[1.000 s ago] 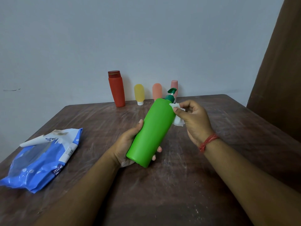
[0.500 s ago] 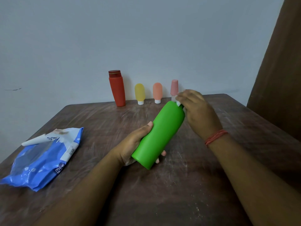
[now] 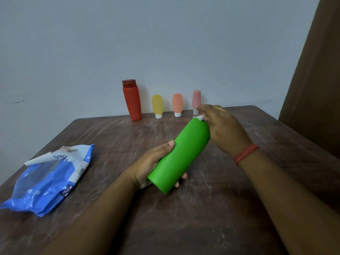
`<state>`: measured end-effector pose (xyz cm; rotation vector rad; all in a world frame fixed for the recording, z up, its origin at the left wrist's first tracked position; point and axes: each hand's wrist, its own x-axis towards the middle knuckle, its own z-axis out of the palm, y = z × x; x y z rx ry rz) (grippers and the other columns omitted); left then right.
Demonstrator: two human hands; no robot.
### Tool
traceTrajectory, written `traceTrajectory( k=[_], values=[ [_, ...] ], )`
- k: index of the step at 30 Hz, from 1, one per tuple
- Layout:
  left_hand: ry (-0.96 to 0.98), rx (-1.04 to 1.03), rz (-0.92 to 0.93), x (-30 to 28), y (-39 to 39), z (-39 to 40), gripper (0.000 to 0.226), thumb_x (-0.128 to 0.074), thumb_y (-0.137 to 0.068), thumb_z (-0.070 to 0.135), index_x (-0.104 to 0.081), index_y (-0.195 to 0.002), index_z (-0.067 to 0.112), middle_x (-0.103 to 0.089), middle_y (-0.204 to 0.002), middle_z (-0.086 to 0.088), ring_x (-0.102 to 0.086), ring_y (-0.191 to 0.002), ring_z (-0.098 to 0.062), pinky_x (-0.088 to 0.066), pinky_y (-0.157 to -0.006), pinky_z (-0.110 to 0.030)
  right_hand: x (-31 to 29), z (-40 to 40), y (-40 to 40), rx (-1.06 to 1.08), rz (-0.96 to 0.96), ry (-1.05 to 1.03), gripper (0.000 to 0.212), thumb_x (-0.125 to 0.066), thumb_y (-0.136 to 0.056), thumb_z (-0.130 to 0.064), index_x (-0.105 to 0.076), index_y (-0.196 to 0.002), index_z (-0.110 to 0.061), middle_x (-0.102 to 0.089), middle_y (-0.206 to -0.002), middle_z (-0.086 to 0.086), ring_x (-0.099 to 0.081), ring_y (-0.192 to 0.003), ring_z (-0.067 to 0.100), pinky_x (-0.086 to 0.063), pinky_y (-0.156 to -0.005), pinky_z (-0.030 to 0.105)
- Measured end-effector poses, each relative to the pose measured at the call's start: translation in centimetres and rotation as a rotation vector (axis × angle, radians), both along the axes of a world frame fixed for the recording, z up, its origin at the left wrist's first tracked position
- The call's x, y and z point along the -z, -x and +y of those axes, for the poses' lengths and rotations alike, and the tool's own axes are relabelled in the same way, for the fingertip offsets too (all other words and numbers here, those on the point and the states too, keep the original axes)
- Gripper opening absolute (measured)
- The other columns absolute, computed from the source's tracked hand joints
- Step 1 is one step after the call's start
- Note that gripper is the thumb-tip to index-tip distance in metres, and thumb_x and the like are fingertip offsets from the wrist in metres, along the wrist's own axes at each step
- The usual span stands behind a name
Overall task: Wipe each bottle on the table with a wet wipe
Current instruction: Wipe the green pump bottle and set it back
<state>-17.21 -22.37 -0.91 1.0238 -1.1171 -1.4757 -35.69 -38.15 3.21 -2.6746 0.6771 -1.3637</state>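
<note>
Since a second ago my right hand (image 3: 223, 128) has climbed from the shoulder of the green bottle (image 3: 181, 153) up over its top, so the pump head that showed then is now covered by my fingers, and the bottle has swung a little more upright and away from me. Left hand (image 3: 153, 162) cups the bottle's base end, thumb along the near side, fingertips curled under; bottle held tilted above the table (image 3: 211, 208), not resting on it. Right fingers bunched around the wet wipe (image 3: 199, 117), only a white scrap of it showing at the bottle's top; I read this as working the cap and neck. Whether the body is already wiped I cannot tell from the surface. Along the wall at the far edge stand the red bottle (image 3: 132, 102), yellow bottle (image 3: 157, 105), orange bottle (image 3: 177, 104) and pink bottle (image 3: 196, 100), upright, in a row, well apart from my hands; nothing shows whether they have been done. Wipes pack (image 3: 49, 179) lies at my left with its flap peeled up. My estimate: one bottle in hand, four possibly waiting.
</note>
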Motion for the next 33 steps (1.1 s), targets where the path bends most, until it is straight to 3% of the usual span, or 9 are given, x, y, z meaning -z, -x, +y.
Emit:
traceTrajectory(
  k=[4, 9, 13, 17, 22, 26, 29, 33],
  values=[
    [-0.018, 0.006, 0.030, 0.1, -0.2, -0.3, 0.065, -0.052, -0.098, 0.048, -0.046, -0.144, 0.003, -0.071, -0.103, -0.027, -0.072, -0.082, -0.040, -0.061, -0.060, -0.045, 0.0, 0.8, -0.7, 0.121, 0.049, 0.051, 0.053, -0.050, -0.079, 0.004, -0.059, -0.124, -0.021, -0.061, -0.108, 0.009, -0.061, -0.095, 0.029, -0.054, -0.078, 0.042],
    [-0.018, -0.025, 0.104, 0.4, -0.5, -0.4, 0.064, -0.055, -0.095, 0.048, -0.050, -0.142, 0.006, -0.068, -0.108, -0.027, -0.071, -0.084, -0.042, -0.060, -0.059, -0.046, 0.6, 1.8, -1.3, 0.123, -0.211, 0.190, 0.031, -0.054, -0.079, 0.008, -0.067, -0.101, -0.008, -0.066, -0.097, 0.010, -0.057, -0.093, 0.030, -0.049, -0.081, 0.036],
    [-0.046, -0.074, 0.172, 0.1, -0.6, -0.4, 0.058, -0.056, -0.091, 0.050, -0.062, -0.133, 0.011, -0.069, -0.108, -0.025, -0.071, -0.082, -0.040, -0.060, -0.059, -0.044, 1.7, 1.8, -2.4, 0.058, -0.402, -0.220, 0.022, -0.063, -0.080, 0.007, -0.069, -0.087, -0.013, -0.066, -0.093, 0.003, -0.061, -0.086, 0.015, -0.046, -0.078, 0.021],
    [-0.087, -0.016, 0.150, 0.0, -0.4, -0.2, 0.065, -0.053, -0.090, 0.053, -0.057, -0.135, 0.006, -0.070, -0.102, -0.025, -0.071, -0.081, -0.038, -0.060, -0.061, -0.043, 2.1, 0.9, -2.9, -0.029, -0.782, -0.782, 0.018, -0.066, -0.089, -0.001, -0.064, -0.086, -0.019, -0.069, -0.084, 0.001, -0.065, -0.078, 0.015, -0.053, -0.073, 0.029],
    [-0.134, 0.089, 0.078, -0.3, -0.5, 0.0, 0.068, -0.044, -0.094, 0.057, -0.057, -0.133, 0.004, -0.071, -0.095, -0.029, -0.072, -0.073, -0.035, -0.061, -0.062, -0.040, 1.3, 0.8, -2.6, -0.553, -1.117, -1.346, 0.020, -0.042, -0.098, 0.006, -0.060, -0.096, -0.002, -0.071, -0.093, 0.018, -0.069, -0.082, 0.024, -0.057, -0.078, 0.031],
    [-0.110, 0.098, 0.100, -0.3, -0.4, 0.2, 0.066, -0.041, -0.094, 0.057, -0.059, -0.132, 0.006, -0.070, -0.094, -0.030, -0.072, -0.073, -0.036, -0.061, -0.063, -0.041, 0.9, 1.2, -1.9, -0.895, -1.036, -1.517, 0.031, -0.042, -0.100, -0.011, -0.051, -0.127, -0.001, -0.062, -0.124, 0.025, -0.061, -0.115, 0.036, -0.047, -0.104, 0.045],
    [-0.093, 0.090, 0.101, -0.4, -0.3, 0.3, 0.067, -0.041, -0.093, 0.056, -0.055, -0.134, 0.005, -0.071, -0.094, -0.028, -0.072, -0.074, -0.036, -0.060, -0.062, -0.041, 0.8, 1.5, -1.4, -0.978, -0.925, -1.483, 0.037, -0.047, -0.095, -0.019, -0.052, -0.128, -0.003, -0.068, -0.117, 0.020, -0.068, -0.105, 0.030, -0.056, -0.092, 0.041],
    [-0.082, 0.099, 0.092, -0.5, -0.1, 0.4, 0.068, -0.041, -0.093, 0.056, -0.050, -0.136, 0.004, -0.073, -0.094, -0.025, -0.073, -0.073, -0.033, -0.061, -0.062, -0.040, 0.7, 1.2, -1.1, -0.835, -0.900, -1.400, 0.040, -0.050, -0.094, -0.018, -0.048, -0.130, 0.000, -0.059, -0.128, 0.023, -0.063, -0.107, 0.028, -0.053, -0.091, 0.036]
  ],
)
